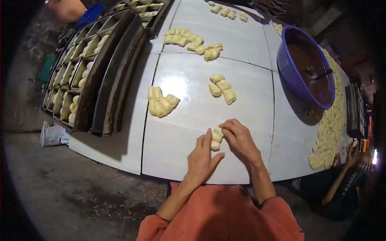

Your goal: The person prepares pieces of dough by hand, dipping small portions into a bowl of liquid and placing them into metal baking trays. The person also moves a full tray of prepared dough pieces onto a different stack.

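Note:
On the white tiled table, a short row of pale dough pieces (215,145) lies between my hands. My left hand (199,157) rests along its left side, fingertips beside the dough, thumb spread away. My right hand (237,138) has curled fingers gripping the upper piece of that row. Farther up are loose clusters of yellowish dough pieces (161,104), (222,89) and a longer batch (183,38).
Metal pans (82,72) of dough balls stand left, beside dark empty tins (110,80). At right are a purple basin (287,60) of brown filling, many dough pieces (325,140) and a co-worker (341,188). More dough (225,11) lies at the far edge.

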A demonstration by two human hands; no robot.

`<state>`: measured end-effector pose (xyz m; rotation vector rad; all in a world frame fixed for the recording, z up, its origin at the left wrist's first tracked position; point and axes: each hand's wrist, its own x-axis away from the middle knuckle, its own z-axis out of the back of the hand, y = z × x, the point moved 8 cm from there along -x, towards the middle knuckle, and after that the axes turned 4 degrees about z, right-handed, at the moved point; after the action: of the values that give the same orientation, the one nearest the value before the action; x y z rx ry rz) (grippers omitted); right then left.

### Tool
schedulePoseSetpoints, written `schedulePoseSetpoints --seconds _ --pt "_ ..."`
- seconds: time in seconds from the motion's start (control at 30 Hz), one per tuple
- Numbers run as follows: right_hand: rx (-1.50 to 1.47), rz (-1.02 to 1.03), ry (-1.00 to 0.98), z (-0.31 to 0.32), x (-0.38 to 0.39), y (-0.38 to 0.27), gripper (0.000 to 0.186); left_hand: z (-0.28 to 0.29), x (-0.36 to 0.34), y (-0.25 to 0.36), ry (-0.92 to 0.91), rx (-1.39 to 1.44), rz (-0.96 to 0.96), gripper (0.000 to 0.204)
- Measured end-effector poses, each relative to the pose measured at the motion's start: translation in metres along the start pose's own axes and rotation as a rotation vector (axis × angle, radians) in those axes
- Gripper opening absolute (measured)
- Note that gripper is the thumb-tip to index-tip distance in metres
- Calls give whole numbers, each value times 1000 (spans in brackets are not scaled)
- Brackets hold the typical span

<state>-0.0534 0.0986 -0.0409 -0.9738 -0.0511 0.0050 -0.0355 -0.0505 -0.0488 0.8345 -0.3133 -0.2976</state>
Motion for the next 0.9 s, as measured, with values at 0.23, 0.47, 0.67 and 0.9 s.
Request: schedulePoseSetpoints --seconds 0.23,0.47,0.67,0.9 --pt "-295 -115 147 -18 7 14 21 -29 -32 -4 150 19 42 52" --pt "-427 -151 23 -11 -11 -14 30 48 -36 11 292 223 -33 36" --pt "-536 -223 193 9 -51 -50 38 243 -63 38 623 26 -309 34" --pt "-448 -302 310 8 -65 -1 27 492 -218 -30 639 -409 -49 54"
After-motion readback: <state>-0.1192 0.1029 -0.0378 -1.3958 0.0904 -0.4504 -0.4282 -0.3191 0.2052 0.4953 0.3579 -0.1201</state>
